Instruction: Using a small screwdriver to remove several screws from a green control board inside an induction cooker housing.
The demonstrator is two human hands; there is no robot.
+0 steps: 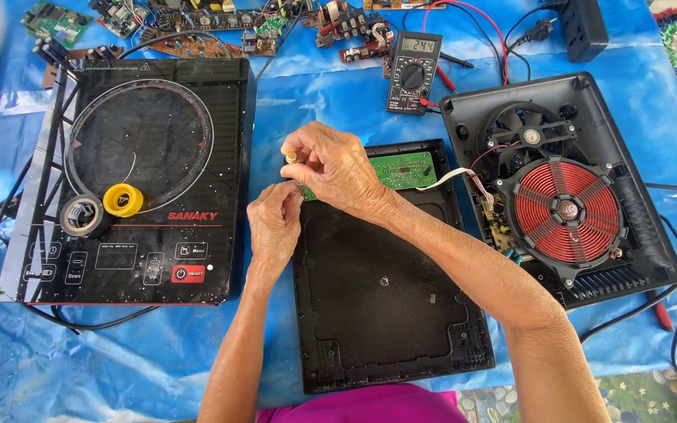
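Induction cooker base (581,196) opened (coil exposed) | right hand (334,168), left hand (274,223) pinching green circuit board (401,168) | reassembly pending

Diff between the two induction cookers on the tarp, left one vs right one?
1. The left cooker is closed, glass top on; the right cooker is opened, with its red coil and fan exposed.
2. The left cooker carries two tape rolls; the right cooker carries nothing loose.
3. A ribbon cable links the right cooker to the green board by the hands; the left cooker shows no such link.
Both are black, flat and rectangular.
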